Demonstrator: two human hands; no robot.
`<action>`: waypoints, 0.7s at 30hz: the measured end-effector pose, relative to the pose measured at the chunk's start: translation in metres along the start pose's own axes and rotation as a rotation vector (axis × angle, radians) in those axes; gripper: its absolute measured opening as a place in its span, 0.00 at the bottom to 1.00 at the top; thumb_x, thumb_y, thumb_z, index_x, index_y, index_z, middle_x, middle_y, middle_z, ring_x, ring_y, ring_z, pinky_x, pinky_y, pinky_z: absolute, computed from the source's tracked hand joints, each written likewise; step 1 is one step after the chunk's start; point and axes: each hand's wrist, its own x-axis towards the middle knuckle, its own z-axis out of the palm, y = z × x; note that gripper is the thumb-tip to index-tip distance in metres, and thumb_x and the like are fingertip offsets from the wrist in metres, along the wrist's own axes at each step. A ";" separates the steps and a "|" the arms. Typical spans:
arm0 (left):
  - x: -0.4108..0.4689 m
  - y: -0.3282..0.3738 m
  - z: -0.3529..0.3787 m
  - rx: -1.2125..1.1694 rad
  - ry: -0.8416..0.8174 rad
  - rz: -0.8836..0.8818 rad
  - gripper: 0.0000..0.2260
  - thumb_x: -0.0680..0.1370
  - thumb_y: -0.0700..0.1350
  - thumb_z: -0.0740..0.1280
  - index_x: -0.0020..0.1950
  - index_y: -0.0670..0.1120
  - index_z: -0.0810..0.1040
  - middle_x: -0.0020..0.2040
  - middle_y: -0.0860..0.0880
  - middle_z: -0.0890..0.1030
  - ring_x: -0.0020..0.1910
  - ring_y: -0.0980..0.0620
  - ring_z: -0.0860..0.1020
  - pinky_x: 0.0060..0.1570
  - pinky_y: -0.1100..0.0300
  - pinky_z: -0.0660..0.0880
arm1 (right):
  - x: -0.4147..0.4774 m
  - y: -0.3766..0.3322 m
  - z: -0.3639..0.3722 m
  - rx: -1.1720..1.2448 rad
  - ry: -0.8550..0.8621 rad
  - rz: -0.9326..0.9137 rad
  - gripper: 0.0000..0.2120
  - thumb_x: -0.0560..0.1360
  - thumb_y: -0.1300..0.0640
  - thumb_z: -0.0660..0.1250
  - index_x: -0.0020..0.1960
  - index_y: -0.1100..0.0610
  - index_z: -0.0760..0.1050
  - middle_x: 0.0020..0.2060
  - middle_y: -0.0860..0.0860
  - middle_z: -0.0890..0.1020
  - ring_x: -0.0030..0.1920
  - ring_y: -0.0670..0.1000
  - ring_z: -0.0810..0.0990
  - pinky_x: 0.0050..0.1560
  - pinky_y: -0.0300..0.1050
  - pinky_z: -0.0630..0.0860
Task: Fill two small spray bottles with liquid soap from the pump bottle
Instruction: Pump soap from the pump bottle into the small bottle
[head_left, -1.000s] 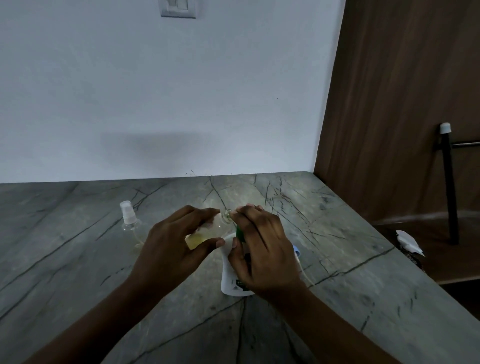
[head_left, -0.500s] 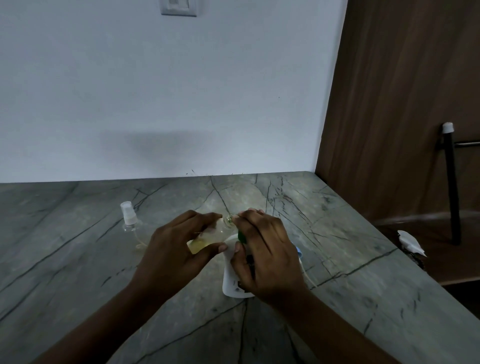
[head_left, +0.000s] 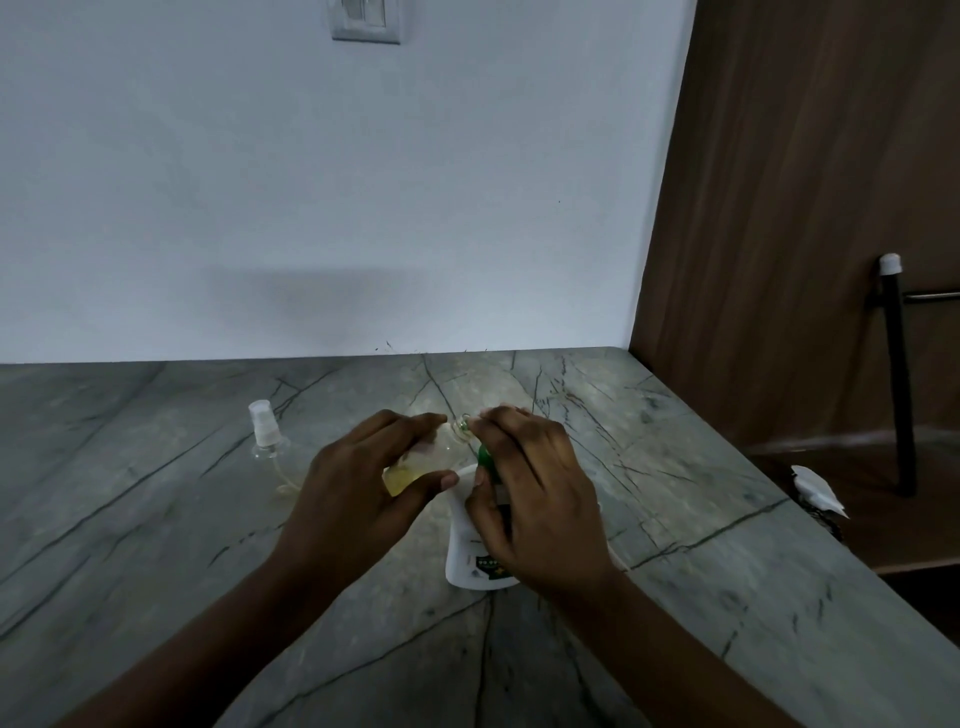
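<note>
Left hand (head_left: 358, 499) around clear spray bottle (head_left: 402, 475), right hand (head_left: 540, 499) around green nozzle (head_left: 484, 456) of white pump bottle (head_left: 470, 561)

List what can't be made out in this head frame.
All in the head view:
- pump bottle: pump head and top are hidden under the right hand.
- small spray bottle: fill level is partly covered by the left hand.
- Nozzle-to-mouth contact: too small and dim.
- white sprayer on the countertop: too dim to tell whether it is a whole bottle or a loose top.
- Label on the pump bottle: too small to read.
</note>
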 end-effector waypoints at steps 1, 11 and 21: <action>0.000 0.000 0.000 0.001 -0.001 0.000 0.24 0.71 0.59 0.64 0.59 0.46 0.78 0.46 0.55 0.79 0.41 0.60 0.78 0.40 0.63 0.79 | -0.001 0.000 0.001 0.005 -0.001 -0.001 0.17 0.72 0.59 0.62 0.60 0.62 0.70 0.55 0.58 0.77 0.58 0.54 0.72 0.63 0.39 0.66; -0.004 -0.006 0.003 0.016 -0.007 0.028 0.23 0.72 0.58 0.64 0.59 0.45 0.77 0.47 0.56 0.77 0.41 0.59 0.77 0.37 0.60 0.79 | -0.008 0.001 0.010 0.034 0.021 -0.033 0.15 0.75 0.60 0.60 0.60 0.65 0.71 0.55 0.61 0.79 0.60 0.56 0.74 0.68 0.43 0.65; -0.008 -0.011 0.008 0.008 -0.034 0.027 0.22 0.72 0.58 0.65 0.59 0.46 0.78 0.47 0.56 0.77 0.43 0.59 0.76 0.39 0.63 0.76 | -0.016 0.002 0.012 0.004 0.018 -0.035 0.15 0.78 0.60 0.58 0.55 0.69 0.78 0.52 0.62 0.81 0.58 0.56 0.76 0.65 0.46 0.70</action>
